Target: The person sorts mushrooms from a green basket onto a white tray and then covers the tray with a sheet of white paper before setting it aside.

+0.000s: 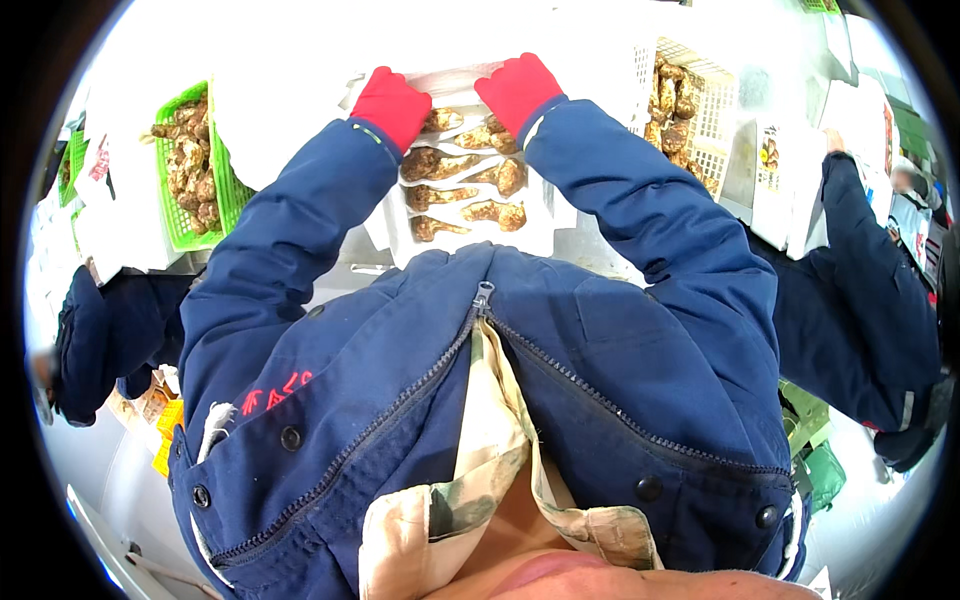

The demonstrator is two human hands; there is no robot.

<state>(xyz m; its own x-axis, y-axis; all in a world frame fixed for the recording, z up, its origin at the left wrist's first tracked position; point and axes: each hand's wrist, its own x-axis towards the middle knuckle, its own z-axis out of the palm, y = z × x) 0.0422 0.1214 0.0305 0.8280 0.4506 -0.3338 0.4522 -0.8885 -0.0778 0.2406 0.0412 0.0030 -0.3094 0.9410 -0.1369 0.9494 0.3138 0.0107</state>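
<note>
Both my hands wear red gloves and are closed at the far end of a white box. Between them stretches a crinkled white sheet; my left hand grips its left side and my right hand its right side. The fingertips are partly hidden. In the box, several brown-and-cream mushrooms with thick stems lie in two columns, with strips of white paper between the rows. My gloves and sleeves cover part of the box's far corners.
A green basket of mushrooms stands to the left, a cream plastic basket with more mushrooms to the right. People in dark clothing work on both sides; one dark sleeve reaches in at the right. Glare whitens the far table.
</note>
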